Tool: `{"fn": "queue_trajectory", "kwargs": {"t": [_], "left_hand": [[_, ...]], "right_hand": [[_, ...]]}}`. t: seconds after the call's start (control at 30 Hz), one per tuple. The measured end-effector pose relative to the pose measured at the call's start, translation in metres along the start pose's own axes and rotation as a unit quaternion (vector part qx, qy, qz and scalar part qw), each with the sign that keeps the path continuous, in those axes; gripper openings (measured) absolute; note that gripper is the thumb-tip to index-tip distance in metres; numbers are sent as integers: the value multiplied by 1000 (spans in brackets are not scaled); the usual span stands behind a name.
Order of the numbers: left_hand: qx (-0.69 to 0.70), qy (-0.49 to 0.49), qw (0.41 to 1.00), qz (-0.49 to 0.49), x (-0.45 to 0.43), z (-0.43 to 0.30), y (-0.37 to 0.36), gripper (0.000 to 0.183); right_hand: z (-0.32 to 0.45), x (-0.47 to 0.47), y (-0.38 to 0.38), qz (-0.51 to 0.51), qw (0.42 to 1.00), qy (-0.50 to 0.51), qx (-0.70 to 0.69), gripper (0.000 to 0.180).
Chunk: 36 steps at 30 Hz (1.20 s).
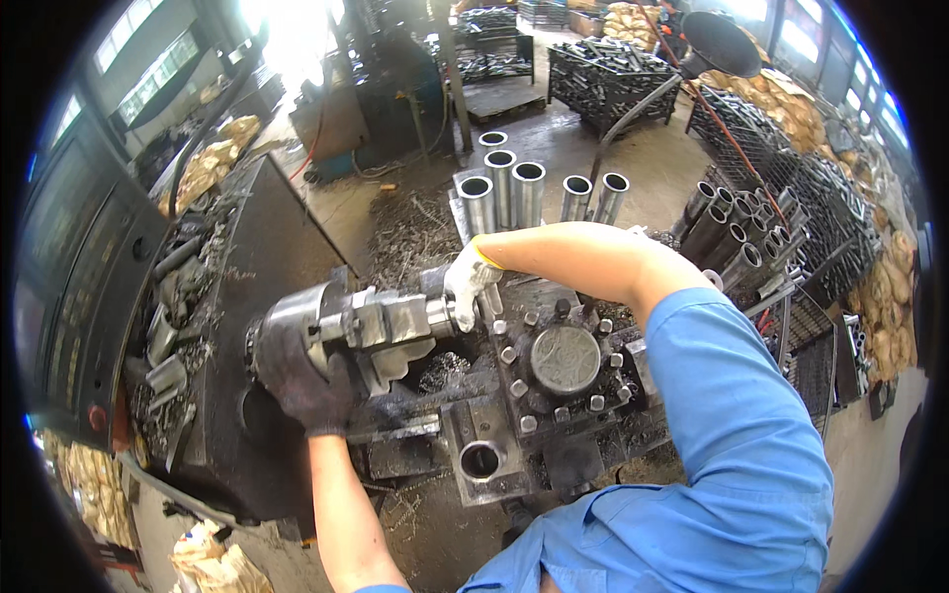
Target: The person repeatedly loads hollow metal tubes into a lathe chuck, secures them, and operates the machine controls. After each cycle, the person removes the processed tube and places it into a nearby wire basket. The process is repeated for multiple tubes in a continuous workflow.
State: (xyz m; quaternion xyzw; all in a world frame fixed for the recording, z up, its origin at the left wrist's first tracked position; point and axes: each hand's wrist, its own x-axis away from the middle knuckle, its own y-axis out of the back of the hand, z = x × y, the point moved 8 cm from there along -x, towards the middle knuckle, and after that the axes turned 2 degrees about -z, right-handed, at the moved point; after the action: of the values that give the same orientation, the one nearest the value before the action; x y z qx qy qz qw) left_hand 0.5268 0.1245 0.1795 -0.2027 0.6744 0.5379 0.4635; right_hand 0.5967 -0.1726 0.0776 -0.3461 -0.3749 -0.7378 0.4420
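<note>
My left hand (pixel 308 385), in a dark, grimy glove, is cupped against the near side of a lathe chuck (pixel 296 307), thumb apart from the fingers. Bright metal jaws (pixel 368 319) stick out to the right of the chuck. At their right end shows a short, shiny metal cylinder (pixel 440 315). My right hand (pixel 471 285), in a white glove with a yellow cuff, reaches over from the far side with its fingers curled on the cylinder's end. Part of the cylinder is hidden by the fingers. Right of it sits a tool post (pixel 566 359) ringed by several square-headed bolts.
Several steel tubes (pixel 528 193) stand upright beyond the lathe, with more tubes (pixel 734 222) at the right. A block with a round bore (pixel 480 461) is in front. Metal scrap (pixel 167 333) lies on the headstock (pixel 256 222). A lamp (pixel 719 46) overhangs the far right.
</note>
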Motion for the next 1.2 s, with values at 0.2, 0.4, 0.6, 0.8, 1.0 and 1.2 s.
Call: {"fn": "queue_trajectory", "kwargs": {"t": [0.2, 0.4, 0.6, 0.8, 1.0, 1.2], "left_hand": [[-2, -12, 1000, -8, 2, -3, 2, 76], [6, -25, 999, -34, 4, -4, 7, 74], [18, 18, 998, 54, 5, 3, 18, 83], [695, 269, 654, 130, 95, -104, 126, 80], [625, 517, 518, 273, 228, -122, 113, 38], [676, 642, 231, 279, 290, -150, 75, 42]], "right_hand": [[39, 24, 9, -174, 949, 114, 236, 53], [15, 110, 6, -367, 825, 28, 430, 45], [78, 257, -85, -583, 742, -4, 332, 57], [140, 263, -256, -655, 717, 97, 219, 68], [85, 149, -340, -510, 851, 98, 74, 94], [-31, 53, -375, -364, 924, -3, -116, 74]]}}
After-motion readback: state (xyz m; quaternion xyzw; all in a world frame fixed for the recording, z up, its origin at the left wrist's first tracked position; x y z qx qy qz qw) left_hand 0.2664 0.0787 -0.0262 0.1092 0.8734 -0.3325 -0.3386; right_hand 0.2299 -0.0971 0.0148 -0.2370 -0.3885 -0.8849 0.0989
